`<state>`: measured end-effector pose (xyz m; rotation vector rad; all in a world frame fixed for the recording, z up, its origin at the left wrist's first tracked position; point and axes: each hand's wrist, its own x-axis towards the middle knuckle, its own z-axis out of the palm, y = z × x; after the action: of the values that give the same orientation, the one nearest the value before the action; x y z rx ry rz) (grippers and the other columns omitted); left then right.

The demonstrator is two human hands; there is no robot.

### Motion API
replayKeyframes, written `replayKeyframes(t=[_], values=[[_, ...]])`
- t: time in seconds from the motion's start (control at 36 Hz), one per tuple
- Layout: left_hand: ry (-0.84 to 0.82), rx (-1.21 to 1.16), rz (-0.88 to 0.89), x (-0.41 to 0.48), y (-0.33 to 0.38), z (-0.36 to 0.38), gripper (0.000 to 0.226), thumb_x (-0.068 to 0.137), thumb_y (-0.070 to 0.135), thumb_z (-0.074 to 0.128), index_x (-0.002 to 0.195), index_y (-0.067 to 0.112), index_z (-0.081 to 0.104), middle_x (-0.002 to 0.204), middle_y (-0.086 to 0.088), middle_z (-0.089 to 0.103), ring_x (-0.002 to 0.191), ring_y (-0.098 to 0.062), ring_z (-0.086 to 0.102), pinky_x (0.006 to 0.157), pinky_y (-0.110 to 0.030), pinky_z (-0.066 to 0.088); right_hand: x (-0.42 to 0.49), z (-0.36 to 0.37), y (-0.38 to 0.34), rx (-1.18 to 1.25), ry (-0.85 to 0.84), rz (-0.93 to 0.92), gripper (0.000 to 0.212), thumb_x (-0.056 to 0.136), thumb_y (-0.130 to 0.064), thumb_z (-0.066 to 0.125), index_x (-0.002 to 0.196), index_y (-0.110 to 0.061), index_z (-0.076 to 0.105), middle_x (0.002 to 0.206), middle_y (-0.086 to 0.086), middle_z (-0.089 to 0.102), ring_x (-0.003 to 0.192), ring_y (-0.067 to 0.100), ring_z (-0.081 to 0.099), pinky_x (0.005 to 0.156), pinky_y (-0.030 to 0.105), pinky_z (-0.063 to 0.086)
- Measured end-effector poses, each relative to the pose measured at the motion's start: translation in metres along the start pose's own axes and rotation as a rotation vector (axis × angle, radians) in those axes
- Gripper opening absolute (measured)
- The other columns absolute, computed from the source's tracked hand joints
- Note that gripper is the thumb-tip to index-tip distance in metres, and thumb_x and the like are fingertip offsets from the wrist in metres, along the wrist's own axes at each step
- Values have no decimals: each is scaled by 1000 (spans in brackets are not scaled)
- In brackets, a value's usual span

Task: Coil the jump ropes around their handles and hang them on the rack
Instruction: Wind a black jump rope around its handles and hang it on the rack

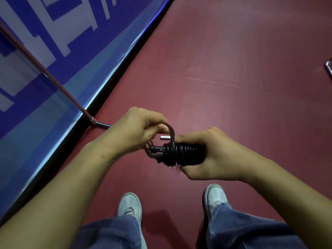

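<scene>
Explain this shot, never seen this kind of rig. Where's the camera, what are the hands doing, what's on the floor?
No machine here: a person works with bare hands. The single picture comes from a camera worn on their head, looking forward and down, so you see both forearms, jeans and pale shoes. The right hand grips a jump rope's black handles, with rope coils wound tightly round them. The left hand pinches a loose loop of rope at the handles' end. Below is a reddish floor. On the left stands a blue-and-white panel with a metal pole slanting across it; whether that is the rack I cannot tell.
</scene>
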<state>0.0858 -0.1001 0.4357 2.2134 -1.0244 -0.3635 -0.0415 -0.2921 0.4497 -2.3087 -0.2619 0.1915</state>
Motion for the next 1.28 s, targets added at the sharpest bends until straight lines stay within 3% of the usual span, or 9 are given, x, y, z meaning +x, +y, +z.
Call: replayKeyframes(t=[0.14, 0.25, 0.39, 0.5, 0.67, 0.78, 0.92, 1.08, 1.28], values=[[-110, -229, -139, -5, 9, 12, 23, 95, 1, 61, 77, 9, 73, 67, 0, 70, 60, -2, 57, 61, -21, 45, 1, -2, 0, 304, 184, 98, 30, 68, -12, 93, 87, -14, 70, 66, 0, 63, 59, 10, 56, 58, 34, 51], [-164, -355, -161, -8, 23, 22, 32, 101, 19, 61, 76, 28, 77, 75, 1, 77, 79, -14, 73, 86, -40, 55, 7, -7, 0, 546, 353, 139, 47, 73, 3, 87, 105, -20, 61, 63, -4, 66, 47, 4, 54, 46, 19, 45], [-219, -513, -193, -13, 36, 20, 19, 100, 8, 60, 100, 23, 72, 88, 2, 79, 84, -11, 75, 79, -23, 56, 8, -14, 0, 620, 433, 98, 63, 80, 15, 77, 133, -15, 62, 69, -15, 70, 49, 2, 59, 47, 9, 43], [-248, -609, -271, -19, 32, 11, 19, 100, 5, 60, 93, 14, 75, 81, -4, 75, 97, -38, 73, 98, -53, 53, 10, -12, 13, 499, 476, 191, 54, 80, 8, 80, 125, -18, 66, 83, -6, 71, 55, 1, 57, 56, 15, 47], [-217, -710, -379, -21, 31, 8, 22, 98, -10, 49, 91, 5, 64, 78, -11, 70, 105, -45, 69, 67, -24, 59, 12, -13, 26, 319, 383, 299, 52, 79, -12, 86, 121, -35, 65, 88, -1, 73, 64, 13, 59, 67, 35, 56], [-163, -790, -404, -23, 32, 10, 26, 96, -17, 44, 102, -2, 64, 77, -12, 66, 87, -39, 73, 72, -36, 63, 7, -26, 23, 457, 325, 274, 47, 86, 1, 77, 122, -28, 65, 59, -15, 62, 47, 2, 49, 45, 11, 39], [-179, -572, -377, -21, 36, 11, 31, 99, -9, 45, 107, 8, 69, 78, -9, 70, 62, -25, 66, 60, -34, 59, 5, -30, 23, 548, 348, 283, 41, 88, -11, 78, 114, -42, 69, 55, -3, 55, 43, 10, 39, 40, 21, 28], [-237, -113, -236, -21, 50, 30, 31, 94, 5, 46, 102, 27, 67, 73, 5, 70, 65, -14, 69, 69, -39, 61, 8, -23, 27, 569, 386, 352, 48, 86, -19, 81, 124, -34, 57, 60, 6, 61, 50, 19, 37, 41, 24, 27], [-161, 160, -83, -21, 59, 23, 18, 96, 16, 49, 87, 15, 64, 62, 0, 57, 56, -21, 56, 56, -39, 49, 7, -21, 32, 249, 271, 380, 44, 86, -14, 80, 119, -28, 54, 76, -3, 70, 51, 3, 58, 50, 17, 44]])
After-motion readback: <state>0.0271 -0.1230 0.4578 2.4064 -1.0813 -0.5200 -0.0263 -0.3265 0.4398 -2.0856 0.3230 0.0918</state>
